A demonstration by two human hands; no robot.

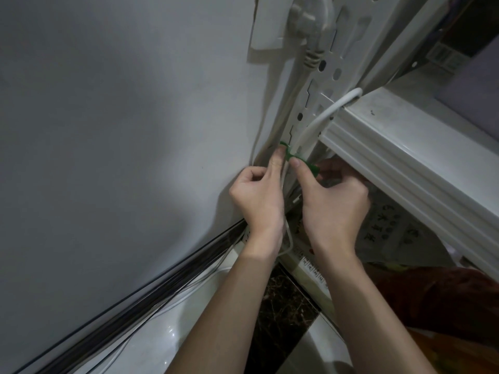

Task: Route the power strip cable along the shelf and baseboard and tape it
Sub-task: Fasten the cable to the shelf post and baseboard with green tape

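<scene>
Currently the left hand (256, 195) pins one end of the green tape (294, 157) with its thumb against the shelf post (310, 103); the cable (318, 120) runs down the post, crossed by the tape; the right hand (334, 201) pinches the other end, equally near.

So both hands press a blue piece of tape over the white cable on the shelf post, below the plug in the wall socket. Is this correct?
Not quite: the tape is green, not blue, as the head view shows. The rest holds: the left hand and right hand press it over the white cable on the shelf post, below the plug.
</scene>
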